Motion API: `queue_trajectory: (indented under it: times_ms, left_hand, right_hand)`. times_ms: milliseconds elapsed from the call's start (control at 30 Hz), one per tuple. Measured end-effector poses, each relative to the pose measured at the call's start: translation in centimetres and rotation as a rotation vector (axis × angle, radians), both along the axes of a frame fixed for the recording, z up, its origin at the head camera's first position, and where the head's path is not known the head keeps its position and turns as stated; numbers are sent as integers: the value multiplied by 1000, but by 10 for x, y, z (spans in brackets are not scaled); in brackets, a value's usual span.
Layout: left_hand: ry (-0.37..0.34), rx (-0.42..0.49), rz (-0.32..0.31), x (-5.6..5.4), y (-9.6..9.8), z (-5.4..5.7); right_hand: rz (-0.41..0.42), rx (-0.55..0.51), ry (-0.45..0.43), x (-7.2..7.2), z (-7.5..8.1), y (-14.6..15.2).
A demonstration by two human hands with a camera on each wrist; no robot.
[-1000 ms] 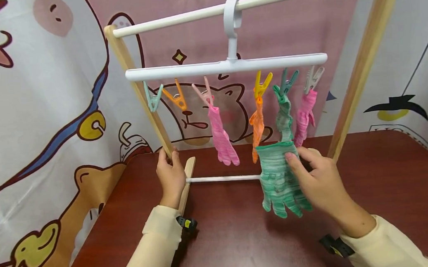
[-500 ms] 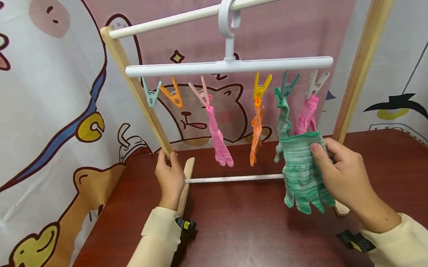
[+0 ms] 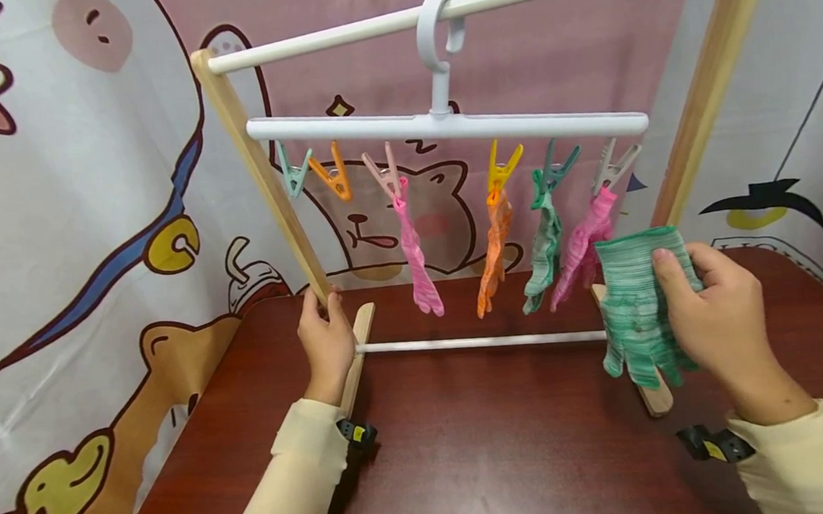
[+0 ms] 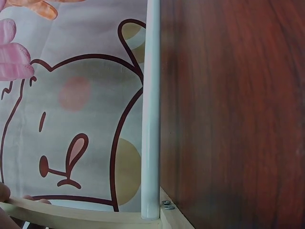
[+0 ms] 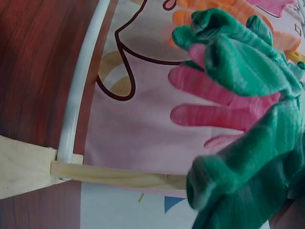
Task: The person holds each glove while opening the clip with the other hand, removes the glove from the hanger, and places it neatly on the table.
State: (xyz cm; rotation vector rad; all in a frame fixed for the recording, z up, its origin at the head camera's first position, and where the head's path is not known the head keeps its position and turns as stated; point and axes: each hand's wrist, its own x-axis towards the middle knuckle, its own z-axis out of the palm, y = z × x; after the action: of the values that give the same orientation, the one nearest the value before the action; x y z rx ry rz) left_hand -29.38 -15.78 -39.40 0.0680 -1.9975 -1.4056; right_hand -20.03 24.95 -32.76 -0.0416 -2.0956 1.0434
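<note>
My right hand (image 3: pixel 724 323) pinches a green striped glove (image 3: pixel 632 297) near its cuff, fingers of the glove dangling, in front of the rack's right leg. In the right wrist view that green glove (image 5: pixel 248 167) fills the right side. My left hand (image 3: pixel 327 338) holds the rack's left wooden post (image 3: pixel 262 172) near its foot. From a white hanger (image 3: pixel 374 127) several clothespins dangle. They carry a pink glove (image 3: pixel 417 256), an orange glove (image 3: pixel 497 251), another green glove (image 3: pixel 544 256) and a second pink glove (image 3: pixel 585 237).
The hanger hooks over the rack's white top rod (image 3: pixel 339 35). A mint clothespin (image 3: pixel 294 173) and an orange clothespin (image 3: pixel 335 181) at its left grip nothing. A lower white rod (image 3: pixel 475 342) joins the rack's feet on the dark red table (image 3: pixel 468 444). Cartoon cloth (image 3: pixel 362 69) hangs behind.
My right hand has carried the green glove to the right and slightly up, uncovering the hanging green glove. The hanger has tilted down at its right end. My left hand stays at the post.
</note>
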Motion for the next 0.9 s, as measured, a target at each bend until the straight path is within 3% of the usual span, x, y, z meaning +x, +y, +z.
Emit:
queue_trajectory:
  times_ms: [900]
  left_hand:
    - [-1, 8, -17, 2, 1, -1]
  right_hand:
    - [-170, -194, 103, -8, 4, 26]
